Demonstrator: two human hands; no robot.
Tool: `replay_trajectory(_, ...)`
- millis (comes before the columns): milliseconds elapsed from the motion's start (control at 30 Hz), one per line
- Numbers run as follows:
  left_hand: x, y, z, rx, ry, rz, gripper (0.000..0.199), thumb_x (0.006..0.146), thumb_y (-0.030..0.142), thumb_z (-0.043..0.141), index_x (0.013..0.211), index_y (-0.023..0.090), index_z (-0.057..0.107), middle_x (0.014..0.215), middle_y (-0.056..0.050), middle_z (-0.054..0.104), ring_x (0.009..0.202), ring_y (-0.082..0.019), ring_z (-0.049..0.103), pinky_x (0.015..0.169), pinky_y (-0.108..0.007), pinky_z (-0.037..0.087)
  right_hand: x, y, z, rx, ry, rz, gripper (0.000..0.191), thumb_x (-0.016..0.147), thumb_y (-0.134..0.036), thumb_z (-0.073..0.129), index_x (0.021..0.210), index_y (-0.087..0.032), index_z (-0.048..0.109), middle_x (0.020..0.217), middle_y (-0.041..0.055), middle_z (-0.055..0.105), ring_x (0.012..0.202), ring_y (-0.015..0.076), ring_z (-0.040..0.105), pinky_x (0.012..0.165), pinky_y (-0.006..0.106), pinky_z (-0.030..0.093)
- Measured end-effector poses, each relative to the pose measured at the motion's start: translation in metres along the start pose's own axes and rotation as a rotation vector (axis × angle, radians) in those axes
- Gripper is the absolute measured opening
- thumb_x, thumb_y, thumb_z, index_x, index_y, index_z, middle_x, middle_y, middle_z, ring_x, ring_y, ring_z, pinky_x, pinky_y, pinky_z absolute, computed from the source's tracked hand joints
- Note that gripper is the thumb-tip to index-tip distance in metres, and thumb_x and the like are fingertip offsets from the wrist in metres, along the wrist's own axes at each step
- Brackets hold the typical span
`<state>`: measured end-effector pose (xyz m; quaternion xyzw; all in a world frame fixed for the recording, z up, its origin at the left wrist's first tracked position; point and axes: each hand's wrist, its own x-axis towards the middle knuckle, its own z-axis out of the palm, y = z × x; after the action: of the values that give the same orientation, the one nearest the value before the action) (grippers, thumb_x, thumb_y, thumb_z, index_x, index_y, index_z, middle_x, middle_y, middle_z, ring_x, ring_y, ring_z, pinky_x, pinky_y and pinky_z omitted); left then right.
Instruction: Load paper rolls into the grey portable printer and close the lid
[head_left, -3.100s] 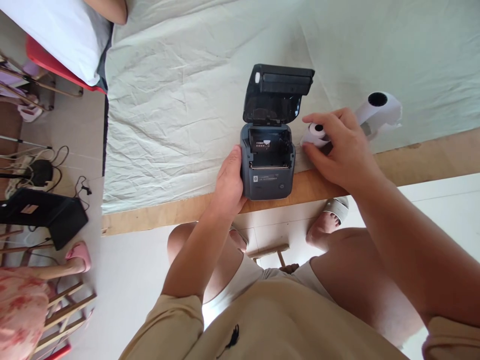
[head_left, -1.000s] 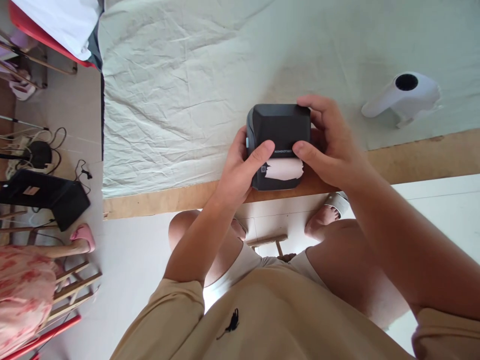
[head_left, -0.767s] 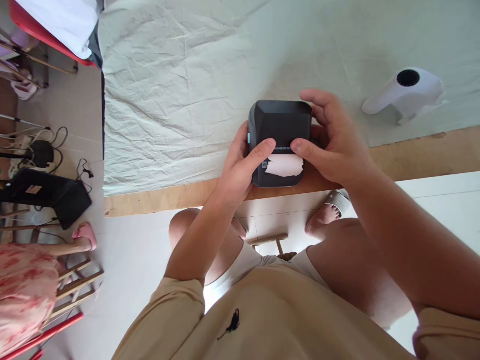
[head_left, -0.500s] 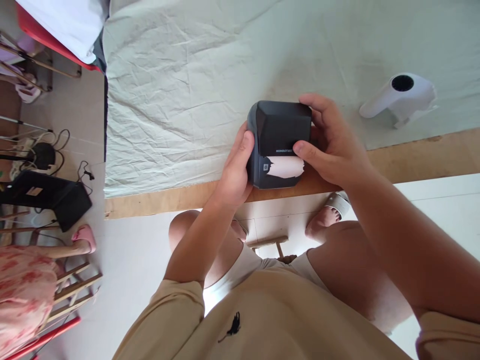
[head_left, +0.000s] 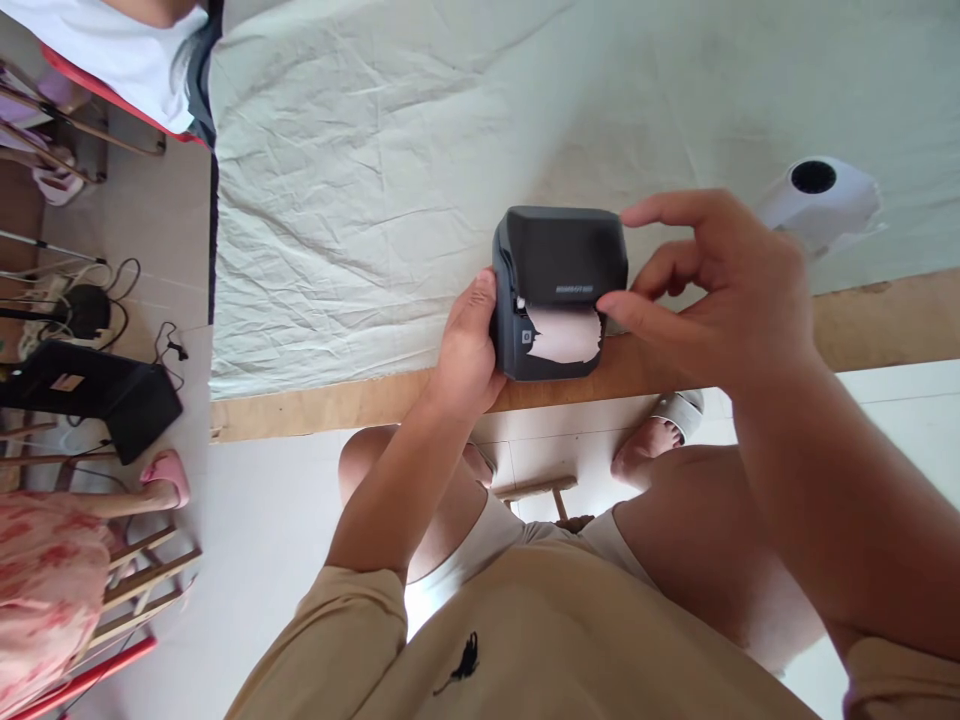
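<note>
A dark label printer (head_left: 512, 340) stands at the table's near edge, its lid (head_left: 570, 255) lifted slightly at the front. A torn-edged strip of pale paper (head_left: 564, 335) pokes out from under the lid. My left hand (head_left: 469, 345) is wrapped round the printer's left side, thumb along the edge, its other fingers mostly hidden. On the right, my right hand (head_left: 720, 285) grips the lid by its side, with the thumb at the front corner and the index finger at the back corner.
A white paper roll (head_left: 814, 205) with a dark core lies right, partly behind my right hand. A pale green cloth (head_left: 360, 200) covers the table up to its bare wooden edge (head_left: 322, 405). At left are another person's pink-slippered foot (head_left: 169, 478), a wooden stool (head_left: 142, 580) and cables.
The printer's lid has come up a little at the front, showing a gap. My right hand has shifted outward to the lid's side edge. My left hand keeps its hold.
</note>
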<state>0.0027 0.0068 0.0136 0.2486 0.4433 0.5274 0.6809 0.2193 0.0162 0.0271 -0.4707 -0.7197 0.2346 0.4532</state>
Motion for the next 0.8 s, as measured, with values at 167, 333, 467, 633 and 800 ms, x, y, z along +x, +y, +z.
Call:
replay_trajectory(167,0.0,0.0,0.0,0.043,0.035,-0.016,0.052,0.106,0.072,0.074,0.092,0.022,0.075,0.087,-0.002,0.083,0.108,-0.025,0.089,0.096,-0.036,0.073,0.009,-0.019,0.016,0.119,0.347,-0.063,0.03,0.104,-0.053,0.08,0.097,-0.028,0.064,0.078,-0.0041,0.069,0.066,0.0187,0.078,0.048,0.031,0.053)
replay_trajectory(333,-0.003,-0.001,0.0,0.147,0.004,0.049,0.055,0.105,0.077,0.073,0.092,0.023,0.076,0.089,-0.002,0.082,0.103,-0.022,0.086,0.091,-0.032,0.07,0.019,-0.021,0.015,-0.269,0.153,-0.108,0.011,0.099,-0.032,0.075,0.09,-0.027,0.072,0.075,-0.0028,0.072,0.058,0.0143,0.062,0.057,0.034,0.042)
replay_trajectory(467,-0.005,-0.001,-0.004,0.217,-0.01,0.097,0.056,0.103,0.077,0.076,0.089,0.023,0.075,0.085,0.001,0.079,0.094,-0.017,0.081,0.088,-0.028,0.066,0.023,-0.029,0.008,-0.591,-0.17,0.005,0.012,0.093,-0.033,0.074,0.1,-0.03,0.084,0.066,-0.0011,0.066,0.058,0.0178,0.049,0.062,0.036,0.027)
replay_trajectory(633,-0.007,0.001,-0.002,0.18,-0.017,0.056,0.054,0.102,0.075,0.079,0.091,0.022,0.077,0.087,0.0,0.081,0.084,-0.017,0.079,0.081,-0.029,0.067,0.033,-0.033,0.002,-0.469,-0.392,0.103,0.041,0.087,-0.035,0.078,0.128,-0.036,0.083,0.089,-0.0011,0.083,0.066,0.0206,0.06,0.061,0.036,0.035)
replay_trajectory(800,-0.007,0.003,0.004,0.113,0.023,0.017,0.049,0.106,0.069,0.077,0.093,0.021,0.078,0.093,-0.002,0.086,0.102,-0.023,0.087,0.094,-0.035,0.073,0.034,-0.035,-0.013,-0.017,-0.223,0.25,0.052,0.078,-0.036,0.08,0.131,-0.035,0.078,0.098,-0.0013,0.084,0.054,0.0128,0.052,0.053,0.034,0.039)
